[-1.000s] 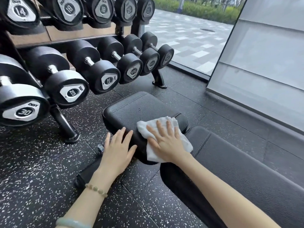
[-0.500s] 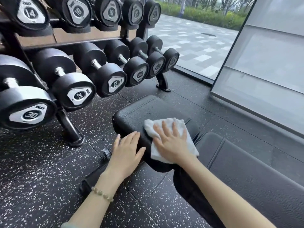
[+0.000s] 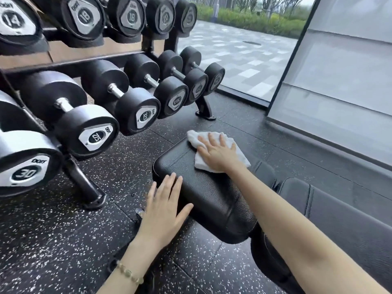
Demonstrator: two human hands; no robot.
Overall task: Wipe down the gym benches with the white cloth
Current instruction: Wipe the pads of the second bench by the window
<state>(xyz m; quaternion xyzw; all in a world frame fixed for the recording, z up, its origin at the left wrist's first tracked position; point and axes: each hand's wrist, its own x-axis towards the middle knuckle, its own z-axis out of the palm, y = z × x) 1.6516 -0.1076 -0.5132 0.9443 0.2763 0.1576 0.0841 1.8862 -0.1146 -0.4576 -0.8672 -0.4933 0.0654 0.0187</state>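
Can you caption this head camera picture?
Right hand presses a white cloth on the bench pad, left hand rests on its edge.

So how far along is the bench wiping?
Done: no wiped mark shows, so hard to say. In hand: the right hand presses the white cloth on the far end of the seat pad; the left hand rests on its near edge. Left, likely: the long back pad beside it.

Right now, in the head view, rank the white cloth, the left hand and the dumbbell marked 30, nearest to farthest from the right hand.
1. White cloth: under the right hand.
2. Left hand: on the bench pad, near left edge.
3. Dumbbell marked 30: far left, lower rack.
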